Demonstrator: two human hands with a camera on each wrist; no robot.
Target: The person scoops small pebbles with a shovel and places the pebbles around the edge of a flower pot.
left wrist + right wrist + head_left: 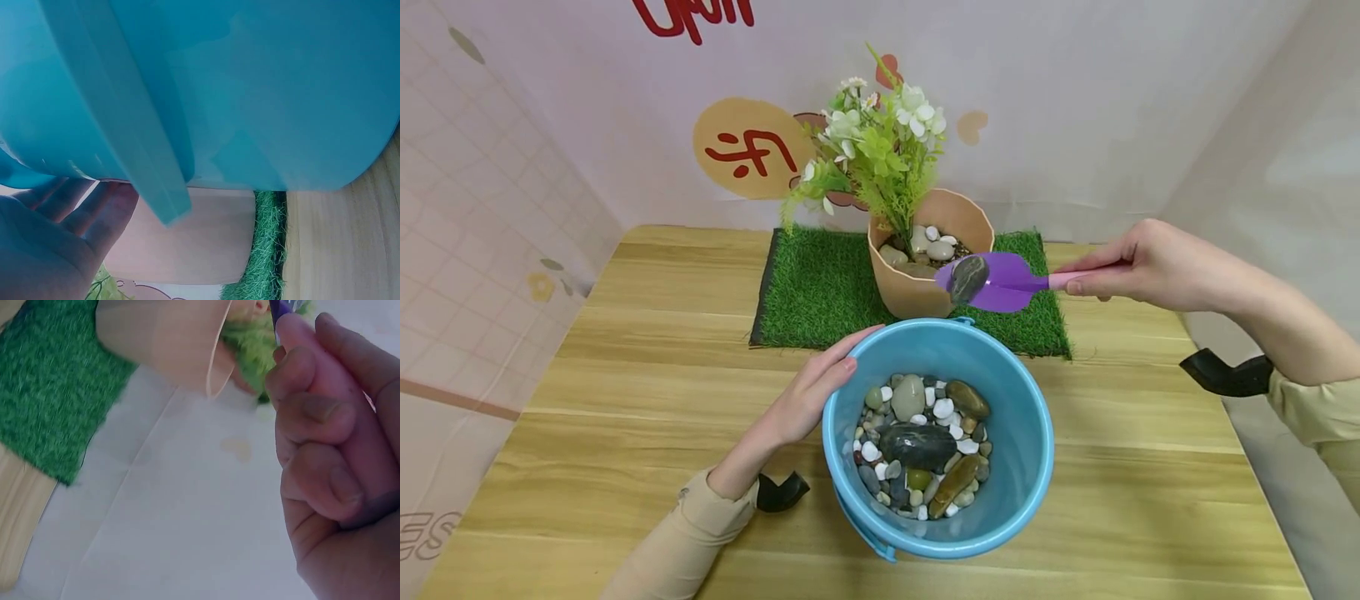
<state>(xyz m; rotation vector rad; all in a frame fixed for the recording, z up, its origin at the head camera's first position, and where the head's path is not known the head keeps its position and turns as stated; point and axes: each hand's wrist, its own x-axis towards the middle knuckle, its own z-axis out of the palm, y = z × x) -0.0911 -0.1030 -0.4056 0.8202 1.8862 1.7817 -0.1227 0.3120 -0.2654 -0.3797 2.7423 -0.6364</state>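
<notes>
My right hand (1157, 267) grips the pink handle (337, 394) of a purple garden trowel (1009, 279). A dark grey stone (970, 278) lies on the trowel's blade, which overlaps the front right rim of the flower pot (902, 293) in the head view. Inside this orange-tan pot are pale stones (938, 250), dark soil and white flowers with green leaves (887, 150). My left hand (814, 390) rests with extended fingers against the left side of a blue bucket (1036, 467). Stones of many sizes cover the bucket's bottom, among them a large black one (919, 447).
Under the pot lies a green artificial grass mat (820, 283) on the wooden table (647, 400). Behind the table stands a pale printed backdrop (1067, 108). The bucket's handle (857, 525) hangs down at its lower left, and the bucket stands just in front of the pot.
</notes>
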